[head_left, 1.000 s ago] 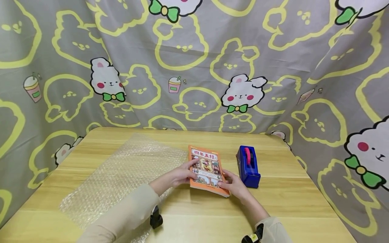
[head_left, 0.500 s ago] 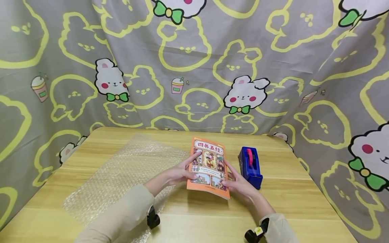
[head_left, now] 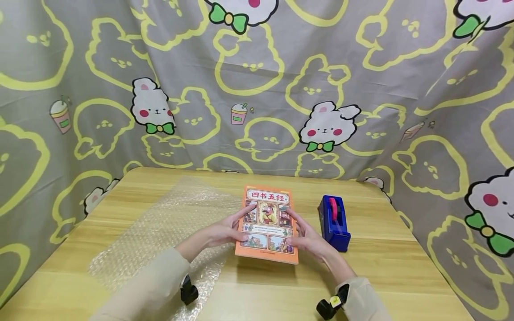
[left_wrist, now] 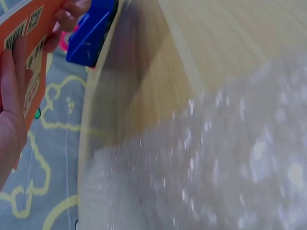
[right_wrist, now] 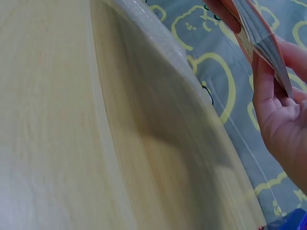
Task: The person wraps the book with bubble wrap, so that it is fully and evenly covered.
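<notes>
An orange paperback book (head_left: 267, 218) with cartoon panels on its cover is held above the table between both hands. My left hand (head_left: 222, 231) grips its left edge, thumb on the front cover; in the left wrist view the fingers (left_wrist: 10, 81) lie against the back cover beside a barcode. On the opposite edge my right hand (head_left: 309, 238) holds the book, thumb over the lower right of the cover. The right wrist view shows the page edges (right_wrist: 261, 36) between that hand's thumb and fingers. A sheet of bubble wrap (head_left: 160, 232) lies flat, left of the book.
A blue tape dispenser (head_left: 335, 227) with a pink tape core stands to the right of the right hand. The wooden table (head_left: 381, 267) ends at a grey patterned curtain (head_left: 257, 89) behind it and along both sides.
Both hands have lifted the book off the table, tilted it and brought it left, straightening it toward the head camera. The bubble wrap and dispenser keep their places on the table.
</notes>
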Available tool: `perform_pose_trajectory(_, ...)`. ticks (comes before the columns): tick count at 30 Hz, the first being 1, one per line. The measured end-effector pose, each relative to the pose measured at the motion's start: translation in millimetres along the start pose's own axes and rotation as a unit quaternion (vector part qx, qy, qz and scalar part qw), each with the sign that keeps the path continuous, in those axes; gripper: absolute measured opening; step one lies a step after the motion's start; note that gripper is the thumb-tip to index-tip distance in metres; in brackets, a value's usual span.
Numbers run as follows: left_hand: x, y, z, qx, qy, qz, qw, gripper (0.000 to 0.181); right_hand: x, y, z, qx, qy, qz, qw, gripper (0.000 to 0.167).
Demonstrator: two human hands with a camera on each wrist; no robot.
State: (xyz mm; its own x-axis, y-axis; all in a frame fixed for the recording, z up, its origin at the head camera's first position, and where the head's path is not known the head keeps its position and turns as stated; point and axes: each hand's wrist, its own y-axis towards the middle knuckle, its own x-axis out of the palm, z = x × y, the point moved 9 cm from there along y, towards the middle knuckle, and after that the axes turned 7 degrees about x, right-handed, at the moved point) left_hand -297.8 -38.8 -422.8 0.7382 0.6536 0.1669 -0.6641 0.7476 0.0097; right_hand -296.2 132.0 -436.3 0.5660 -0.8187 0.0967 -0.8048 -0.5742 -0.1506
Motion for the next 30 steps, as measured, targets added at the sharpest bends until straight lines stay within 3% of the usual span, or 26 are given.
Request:
perform_pose_trajectory(7, -14.7, -23.1, 7.1, 0.004, 0.004, -0.021, 0.9998, 0.095, 22, 13.0, -11, -0.033, -0.029, -0.013, 0.9989, 0.094)
perform_pose_trajectory(14, -27.1, -43.3, 9.7, 0.012, -0.008, -0.039, 0.9991, 0.101, 40, 31.9, -12, -0.026, -0.057, -0.020, 0.9979, 0.094)
perform_pose_trajectory(30, -58.2, -85.2, 5.6, -0.008, 0.015, 0.016, 0.9997, 0.102, 74, 69.5, -2, -0.002, -0.063, -0.047, 0.9969, 0.095)
